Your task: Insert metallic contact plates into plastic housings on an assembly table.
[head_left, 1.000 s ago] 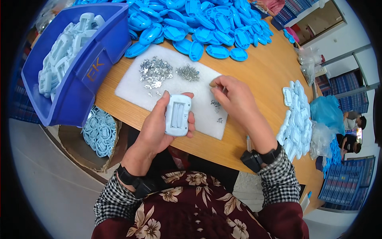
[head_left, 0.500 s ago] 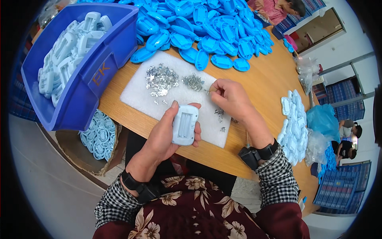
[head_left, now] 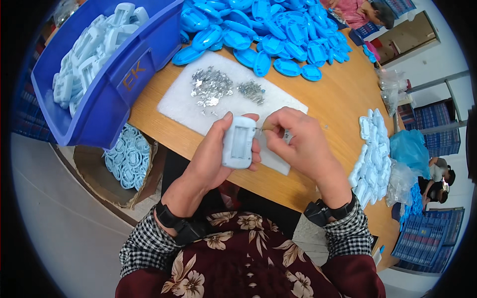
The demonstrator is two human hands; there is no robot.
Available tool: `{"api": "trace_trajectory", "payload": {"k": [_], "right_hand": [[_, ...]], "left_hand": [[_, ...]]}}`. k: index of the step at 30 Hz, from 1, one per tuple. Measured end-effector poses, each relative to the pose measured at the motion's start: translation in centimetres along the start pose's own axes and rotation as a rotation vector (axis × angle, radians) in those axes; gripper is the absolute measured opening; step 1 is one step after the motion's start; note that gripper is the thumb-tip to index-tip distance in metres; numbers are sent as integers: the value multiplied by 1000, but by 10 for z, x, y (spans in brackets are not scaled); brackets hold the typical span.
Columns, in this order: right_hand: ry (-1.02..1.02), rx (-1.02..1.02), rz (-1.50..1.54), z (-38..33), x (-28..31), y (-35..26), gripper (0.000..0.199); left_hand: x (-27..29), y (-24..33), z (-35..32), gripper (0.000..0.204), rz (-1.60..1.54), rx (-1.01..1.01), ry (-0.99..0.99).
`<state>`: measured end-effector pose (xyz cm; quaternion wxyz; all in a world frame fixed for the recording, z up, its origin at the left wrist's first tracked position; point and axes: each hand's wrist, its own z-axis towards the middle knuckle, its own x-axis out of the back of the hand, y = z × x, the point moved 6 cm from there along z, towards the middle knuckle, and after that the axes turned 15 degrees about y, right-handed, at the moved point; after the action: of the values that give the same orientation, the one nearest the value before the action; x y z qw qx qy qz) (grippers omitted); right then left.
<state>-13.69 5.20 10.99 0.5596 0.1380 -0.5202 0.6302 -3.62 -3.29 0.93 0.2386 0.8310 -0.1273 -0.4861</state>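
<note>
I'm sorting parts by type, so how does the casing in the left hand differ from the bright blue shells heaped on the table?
Colour: the casing is pale blue; the shells are a stronger, brighter blue.
Outline: the casing is a rounded rectangle; the shells are oval.
Place: the casing is gripped in the left hand; the shells lie piled on the table.
Shared: the casing and several shells show a rectangular recess.

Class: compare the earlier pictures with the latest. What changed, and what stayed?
The right hand has moved toward the wearer, from near a heap of small silvery metal parts to beside the pale-blue rectangular plastic casing. Its fingers seem to pinch something thin, too small to identify. The left hand still holds the casing.
</note>
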Motion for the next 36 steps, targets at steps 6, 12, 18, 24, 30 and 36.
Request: {"api": "trace_trajectory", "payload": {"k": [6, 12, 18, 24, 30, 36], "right_hand": [[-98, 182, -271, -8, 6, -15, 9], [-140, 137, -269, -14, 15, -4, 17], [-165, 161, -280, -18, 12, -2, 14], [-106, -43, -77, -17, 23, 5, 12], [136, -267, 367, -31, 15, 16, 12], [111, -648, 802, -45, -5, 26, 12]], "left_hand": [[-13, 5, -11, 44, 424, -399, 246], [-20, 1, -8, 42, 593, -513, 233], [-32, 2, -17, 41, 784, -636, 246], [-27, 0, -14, 48, 639, -557, 222], [-34, 5, -13, 61, 278, -410, 227], [-38, 0, -13, 58, 206, -357, 218]]}}
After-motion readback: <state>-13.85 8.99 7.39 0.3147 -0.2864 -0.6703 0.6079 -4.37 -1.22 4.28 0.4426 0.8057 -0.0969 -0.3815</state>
